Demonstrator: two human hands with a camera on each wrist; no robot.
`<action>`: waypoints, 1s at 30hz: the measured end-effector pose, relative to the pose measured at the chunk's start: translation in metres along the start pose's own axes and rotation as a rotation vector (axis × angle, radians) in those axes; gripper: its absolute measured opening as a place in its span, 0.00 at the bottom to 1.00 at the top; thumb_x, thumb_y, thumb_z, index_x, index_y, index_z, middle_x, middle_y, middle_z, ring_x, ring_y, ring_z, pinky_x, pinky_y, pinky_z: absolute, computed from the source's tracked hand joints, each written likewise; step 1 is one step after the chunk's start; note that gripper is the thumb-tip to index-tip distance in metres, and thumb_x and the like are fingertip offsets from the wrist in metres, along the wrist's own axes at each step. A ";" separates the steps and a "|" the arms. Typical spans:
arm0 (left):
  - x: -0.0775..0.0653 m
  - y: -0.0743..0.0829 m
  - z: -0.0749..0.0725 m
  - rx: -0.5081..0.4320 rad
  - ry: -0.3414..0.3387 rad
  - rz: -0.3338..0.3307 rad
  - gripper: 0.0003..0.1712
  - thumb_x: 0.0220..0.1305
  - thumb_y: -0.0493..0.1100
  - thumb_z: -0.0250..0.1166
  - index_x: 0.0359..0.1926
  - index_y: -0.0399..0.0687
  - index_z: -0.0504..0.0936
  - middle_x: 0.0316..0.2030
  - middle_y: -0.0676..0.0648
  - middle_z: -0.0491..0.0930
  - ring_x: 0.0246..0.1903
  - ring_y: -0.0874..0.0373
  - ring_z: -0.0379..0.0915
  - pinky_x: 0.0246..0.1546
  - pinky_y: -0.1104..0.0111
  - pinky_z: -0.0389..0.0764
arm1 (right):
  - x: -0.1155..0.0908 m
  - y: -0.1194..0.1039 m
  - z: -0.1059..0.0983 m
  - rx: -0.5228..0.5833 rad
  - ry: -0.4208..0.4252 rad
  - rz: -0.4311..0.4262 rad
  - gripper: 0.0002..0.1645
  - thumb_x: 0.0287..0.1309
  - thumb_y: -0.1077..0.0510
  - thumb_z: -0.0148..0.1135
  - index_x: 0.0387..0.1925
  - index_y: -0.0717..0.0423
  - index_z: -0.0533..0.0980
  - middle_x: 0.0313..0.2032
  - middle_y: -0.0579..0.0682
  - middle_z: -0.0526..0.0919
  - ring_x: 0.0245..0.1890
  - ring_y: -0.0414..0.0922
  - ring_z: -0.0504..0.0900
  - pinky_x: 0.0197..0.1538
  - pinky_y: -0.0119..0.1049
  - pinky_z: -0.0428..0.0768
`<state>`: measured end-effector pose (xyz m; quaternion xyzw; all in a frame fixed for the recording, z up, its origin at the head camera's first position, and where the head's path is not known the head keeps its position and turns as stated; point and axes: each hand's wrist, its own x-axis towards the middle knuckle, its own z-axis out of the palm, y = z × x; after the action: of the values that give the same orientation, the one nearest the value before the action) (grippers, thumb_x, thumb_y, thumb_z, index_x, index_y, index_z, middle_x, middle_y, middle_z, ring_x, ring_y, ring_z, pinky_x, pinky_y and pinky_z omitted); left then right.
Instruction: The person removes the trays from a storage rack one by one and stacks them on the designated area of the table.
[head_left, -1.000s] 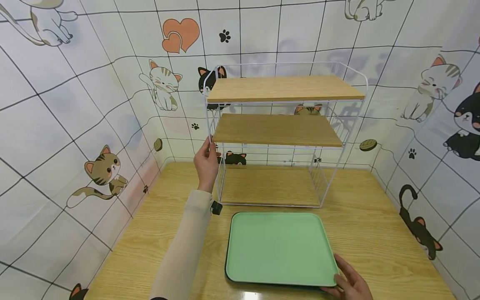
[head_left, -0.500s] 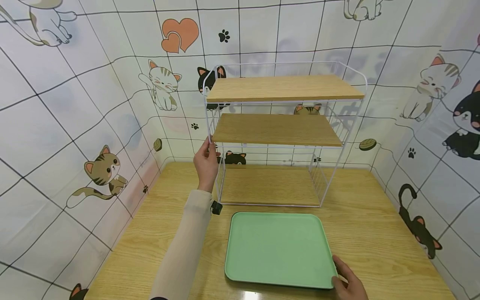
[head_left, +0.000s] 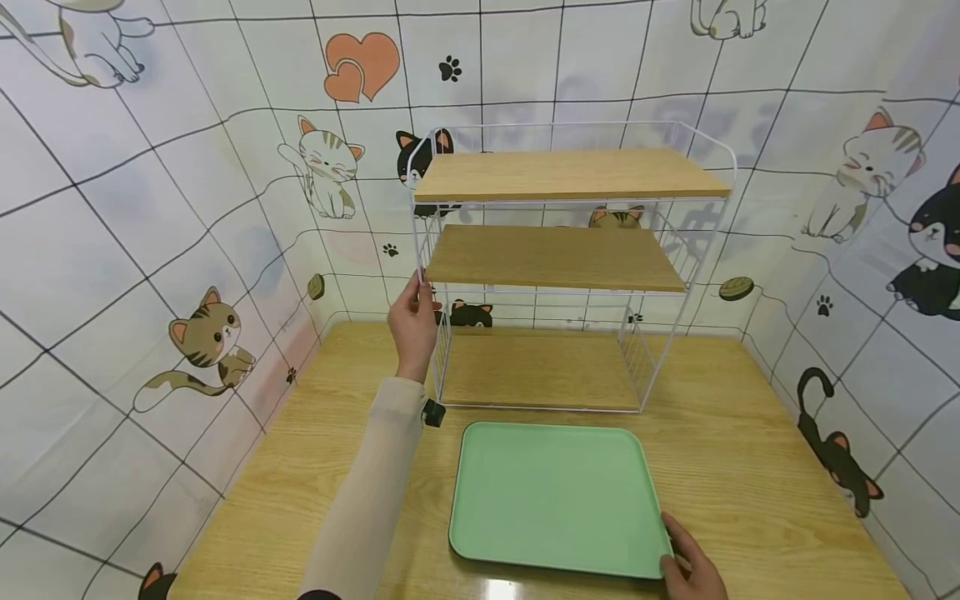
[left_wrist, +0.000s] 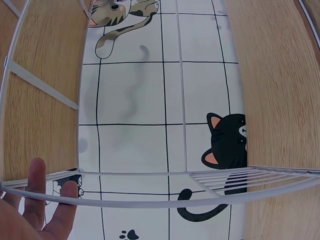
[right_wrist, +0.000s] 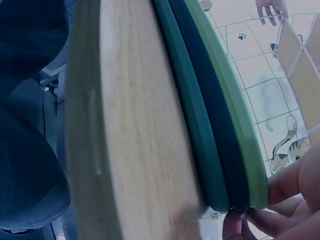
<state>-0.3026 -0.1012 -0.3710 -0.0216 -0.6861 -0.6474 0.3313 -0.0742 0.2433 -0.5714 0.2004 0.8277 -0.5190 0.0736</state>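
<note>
A white wire rack with three wooden shelves [head_left: 555,258] stands on the table. My left hand [head_left: 414,329] grips its left front post, beside the middle shelf. In the left wrist view its fingers [left_wrist: 66,207] lie about the white wire [left_wrist: 135,204]. A light green tray [head_left: 558,500] lies flat in front of the rack. The right wrist view shows it on top of a stack, with a dark blue tray [right_wrist: 212,95] and a teal tray [right_wrist: 187,105] under it. My right hand [head_left: 693,562] holds the stack's near right corner, fingers against the edges.
The wooden table [head_left: 300,492] reaches the cat-patterned wall covering [head_left: 517,75] at the back and sides. The tray stack sits close to the table's front edge [right_wrist: 145,130]. Dark-clothed legs [right_wrist: 30,165] are below that edge.
My right hand has shifted a little to the left. The light green tray's left edge now covers the dark rim that showed beneath it. My left hand keeps its grip on the rack.
</note>
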 end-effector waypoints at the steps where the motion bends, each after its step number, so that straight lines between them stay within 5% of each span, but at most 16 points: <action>1: 0.000 0.000 0.000 0.002 0.001 0.004 0.21 0.78 0.33 0.54 0.67 0.32 0.74 0.48 0.30 0.84 0.38 0.32 0.81 0.18 0.79 0.62 | 0.000 0.001 0.001 0.002 0.002 0.008 0.38 0.69 0.71 0.43 0.79 0.65 0.52 0.72 0.72 0.60 0.69 0.71 0.65 0.66 0.59 0.72; 4: 0.001 -0.002 0.000 -0.002 -0.002 0.010 0.21 0.78 0.33 0.54 0.67 0.31 0.75 0.48 0.29 0.84 0.32 0.47 0.84 0.17 0.79 0.62 | 0.002 0.002 0.002 0.004 -0.001 0.013 0.38 0.70 0.71 0.43 0.79 0.66 0.51 0.74 0.72 0.57 0.70 0.72 0.63 0.67 0.61 0.70; 8: 0.009 -0.026 -0.001 -0.004 -0.011 0.007 0.21 0.79 0.39 0.55 0.68 0.39 0.76 0.49 0.32 0.84 0.28 0.69 0.79 0.16 0.77 0.62 | 0.004 0.004 0.001 0.000 -0.003 0.027 0.36 0.72 0.68 0.44 0.79 0.65 0.52 0.75 0.71 0.55 0.71 0.73 0.62 0.67 0.61 0.70; 11: 0.015 -0.043 -0.001 -0.003 -0.024 0.002 0.22 0.79 0.43 0.56 0.69 0.45 0.76 0.50 0.35 0.85 0.33 0.59 0.84 0.16 0.76 0.63 | 0.004 0.001 -0.001 -0.012 0.005 0.037 0.35 0.75 0.63 0.47 0.78 0.64 0.54 0.75 0.71 0.56 0.70 0.72 0.63 0.67 0.61 0.70; 16: 0.017 -0.042 -0.004 0.022 -0.040 0.017 0.23 0.80 0.43 0.55 0.69 0.41 0.75 0.51 0.36 0.85 0.46 0.41 0.84 0.29 0.78 0.72 | -0.001 -0.015 -0.011 -0.055 0.021 -0.011 0.34 0.76 0.57 0.50 0.77 0.62 0.58 0.73 0.70 0.62 0.67 0.68 0.68 0.65 0.60 0.73; 22: 0.017 -0.039 -0.009 0.082 -0.054 0.036 0.23 0.80 0.45 0.55 0.70 0.43 0.75 0.51 0.39 0.86 0.47 0.43 0.82 0.34 0.73 0.74 | -0.007 -0.037 -0.029 -0.115 0.046 -0.134 0.33 0.78 0.55 0.51 0.78 0.59 0.59 0.75 0.66 0.61 0.68 0.65 0.69 0.64 0.60 0.73; 26: 0.013 -0.033 -0.016 0.093 -0.072 0.068 0.24 0.80 0.46 0.55 0.71 0.44 0.74 0.59 0.42 0.82 0.51 0.48 0.82 0.48 0.62 0.82 | -0.009 -0.048 -0.036 -0.183 0.098 -0.235 0.31 0.79 0.52 0.51 0.77 0.58 0.63 0.72 0.63 0.68 0.62 0.55 0.75 0.56 0.41 0.81; 30: 0.006 -0.029 -0.026 0.141 -0.090 0.110 0.24 0.79 0.46 0.56 0.71 0.45 0.75 0.61 0.42 0.81 0.56 0.48 0.79 0.59 0.51 0.77 | -0.009 -0.059 -0.042 -0.227 0.126 -0.316 0.32 0.79 0.48 0.51 0.76 0.56 0.64 0.70 0.62 0.71 0.59 0.53 0.78 0.47 0.29 0.79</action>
<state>-0.3093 -0.1316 -0.3953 -0.0648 -0.7419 -0.5766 0.3361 -0.0864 0.2563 -0.5006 0.0904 0.9050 -0.4140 -0.0388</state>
